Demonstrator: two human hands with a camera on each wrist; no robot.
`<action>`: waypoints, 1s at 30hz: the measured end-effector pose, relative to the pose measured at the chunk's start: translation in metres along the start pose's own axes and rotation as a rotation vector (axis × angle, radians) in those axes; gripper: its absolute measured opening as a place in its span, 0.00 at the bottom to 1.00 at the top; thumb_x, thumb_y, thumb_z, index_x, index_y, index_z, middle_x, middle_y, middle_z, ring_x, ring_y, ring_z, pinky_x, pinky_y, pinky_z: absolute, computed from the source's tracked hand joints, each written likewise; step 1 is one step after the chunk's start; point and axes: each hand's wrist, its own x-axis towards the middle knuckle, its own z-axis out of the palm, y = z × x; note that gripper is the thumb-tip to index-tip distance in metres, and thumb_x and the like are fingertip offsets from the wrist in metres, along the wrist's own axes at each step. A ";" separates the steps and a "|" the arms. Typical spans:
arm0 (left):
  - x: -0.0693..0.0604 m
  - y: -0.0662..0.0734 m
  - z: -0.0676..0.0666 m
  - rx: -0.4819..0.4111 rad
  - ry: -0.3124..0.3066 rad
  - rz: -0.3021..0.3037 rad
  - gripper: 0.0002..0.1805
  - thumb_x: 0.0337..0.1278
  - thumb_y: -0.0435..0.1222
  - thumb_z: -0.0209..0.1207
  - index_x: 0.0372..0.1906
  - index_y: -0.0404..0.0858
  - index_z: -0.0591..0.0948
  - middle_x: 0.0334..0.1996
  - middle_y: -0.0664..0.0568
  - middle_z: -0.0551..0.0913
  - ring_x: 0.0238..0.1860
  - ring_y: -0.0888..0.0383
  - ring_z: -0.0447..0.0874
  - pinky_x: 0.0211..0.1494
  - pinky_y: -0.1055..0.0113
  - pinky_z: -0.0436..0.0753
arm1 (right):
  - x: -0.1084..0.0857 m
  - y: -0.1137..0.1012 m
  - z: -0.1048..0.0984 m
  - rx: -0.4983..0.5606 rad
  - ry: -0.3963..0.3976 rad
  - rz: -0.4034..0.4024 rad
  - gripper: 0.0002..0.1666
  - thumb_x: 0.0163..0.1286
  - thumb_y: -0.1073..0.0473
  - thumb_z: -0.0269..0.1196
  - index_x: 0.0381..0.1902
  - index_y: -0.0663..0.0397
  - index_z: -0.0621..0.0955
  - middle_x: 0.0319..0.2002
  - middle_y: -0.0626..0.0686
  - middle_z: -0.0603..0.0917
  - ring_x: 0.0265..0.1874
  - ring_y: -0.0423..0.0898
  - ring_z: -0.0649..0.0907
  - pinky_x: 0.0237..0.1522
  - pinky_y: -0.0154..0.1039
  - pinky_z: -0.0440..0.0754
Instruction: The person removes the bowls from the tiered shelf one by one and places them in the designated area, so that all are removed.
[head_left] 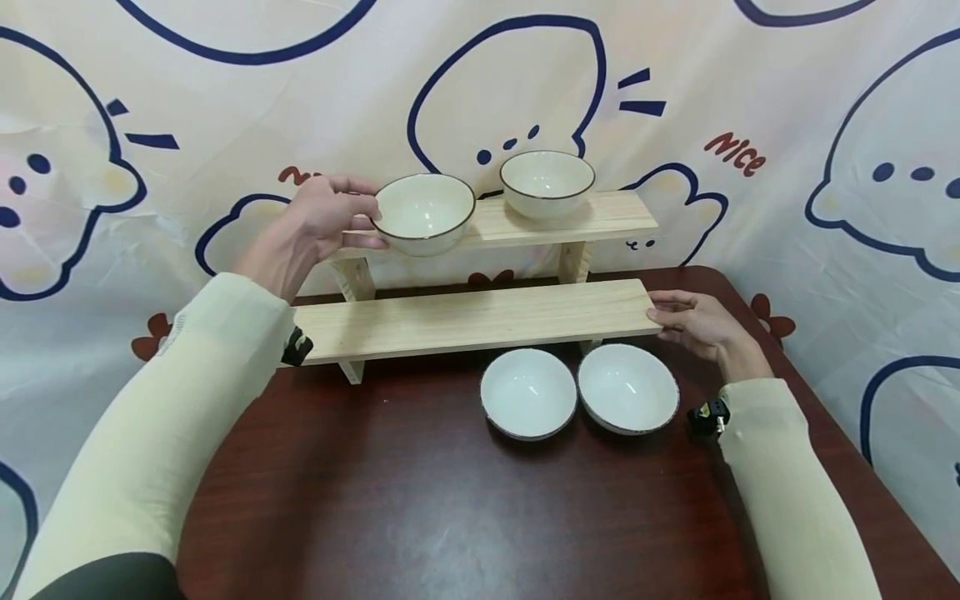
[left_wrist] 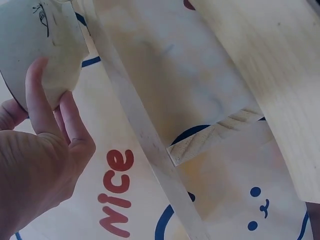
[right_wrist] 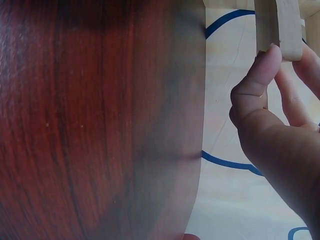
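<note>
My left hand (head_left: 333, 217) holds a cream bowl (head_left: 424, 208) with a dark rim at its left side, fingers and thumb on the rim and wall. In the left wrist view, the bowl (left_wrist: 55, 55) shows a small plant drawing on its outside. It overlaps the front edge of the upper shelf board (head_left: 487, 221); whether it touches the board I cannot tell. My right hand (head_left: 697, 325) pinches the right end of the lower shelf board (head_left: 480, 321). The right wrist view shows thumb and fingers on either side of that board's end (right_wrist: 285, 30).
A second dark-rimmed bowl (head_left: 547, 183) sits on the upper board's right half. Two white bowls, one left (head_left: 528, 393) and one right (head_left: 628, 388), stand side by side on the dark wooden table (head_left: 420, 500). A printed cloth (head_left: 825, 75) hangs behind the wooden rack.
</note>
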 end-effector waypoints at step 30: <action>-0.046 -0.062 0.007 0.120 -0.034 0.124 0.23 0.60 0.22 0.55 0.62 0.30 0.73 0.55 0.39 0.71 0.41 0.50 0.85 0.40 0.56 0.91 | 0.001 0.002 -0.001 0.003 0.001 -0.014 0.32 0.70 0.63 0.67 0.69 0.59 0.70 0.41 0.44 0.84 0.36 0.41 0.83 0.38 0.33 0.86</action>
